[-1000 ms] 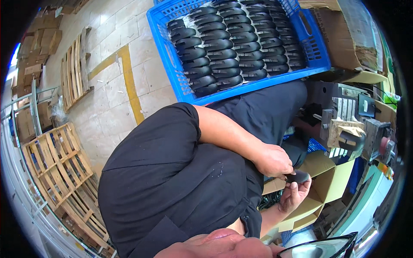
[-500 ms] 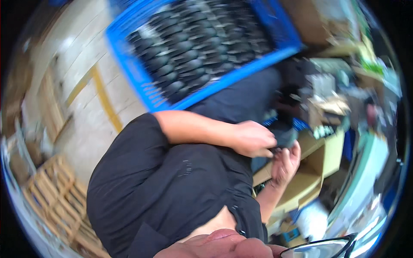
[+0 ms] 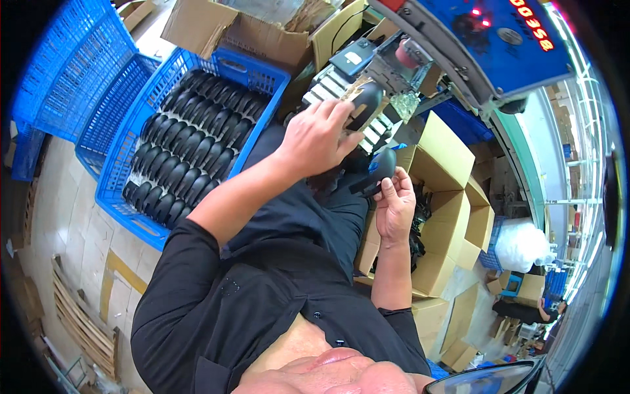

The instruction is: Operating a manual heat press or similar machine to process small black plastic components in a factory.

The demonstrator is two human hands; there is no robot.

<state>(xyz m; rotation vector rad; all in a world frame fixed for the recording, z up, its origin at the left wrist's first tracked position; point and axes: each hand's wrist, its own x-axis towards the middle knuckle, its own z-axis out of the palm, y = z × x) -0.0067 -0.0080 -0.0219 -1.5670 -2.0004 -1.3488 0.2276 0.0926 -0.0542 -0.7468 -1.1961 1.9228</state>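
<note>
My left hand reaches up to the machine's fixture, thumb and fingers closed on a glossy black curved plastic part. That part sits against the metal fixture; whether it is seated there I cannot tell. Lower and to the right, my right hand pinches a second black curved plastic part by its lower end, above an open cardboard box. More black pieces lie inside that box, partly hidden by my right hand and wrist.
At the left, a blue crate holds several rows of similar black parts. Empty-looking blue baskets stand beyond it. A blue machine panel with a red display overhangs the upper right. A wooden pallet lies lower left; another person is far right.
My hands were together around a dark part; now they are apart, each with a black part. The left has gone up to the fixture. The view has swung, bringing the machine in.
</note>
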